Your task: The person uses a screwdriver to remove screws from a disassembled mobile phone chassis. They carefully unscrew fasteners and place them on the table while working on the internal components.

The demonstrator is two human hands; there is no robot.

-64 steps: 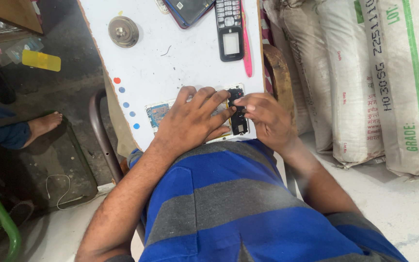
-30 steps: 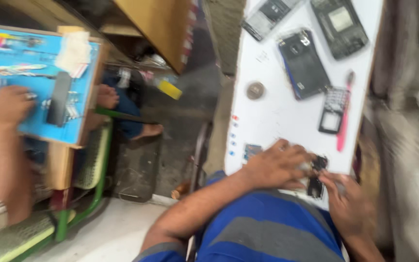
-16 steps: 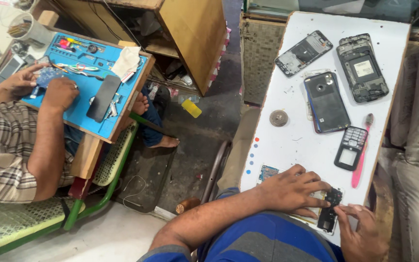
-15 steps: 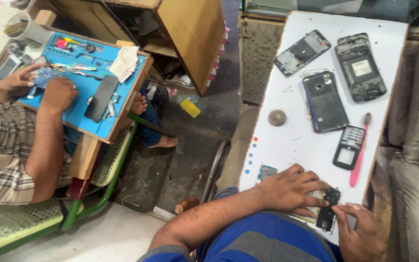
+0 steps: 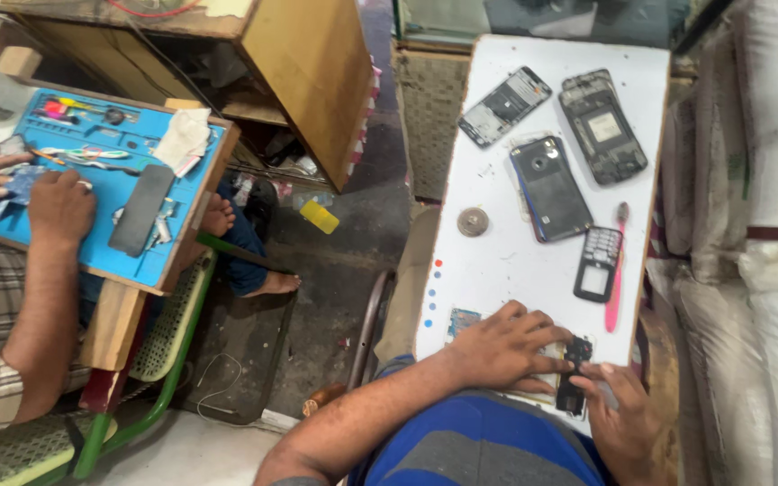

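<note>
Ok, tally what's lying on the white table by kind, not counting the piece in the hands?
Opened smartphone bodies: 3
Keypad phone front: 1
Pink brush: 1
Round metal disc: 1
Small blue chip: 1
Total: 7

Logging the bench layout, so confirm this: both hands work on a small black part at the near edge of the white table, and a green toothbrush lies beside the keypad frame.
Wrong colour. The head view shows the toothbrush is pink; it does lie beside the keypad frame. The left hand and right hand are on the small black part at the white table's near edge.
</note>
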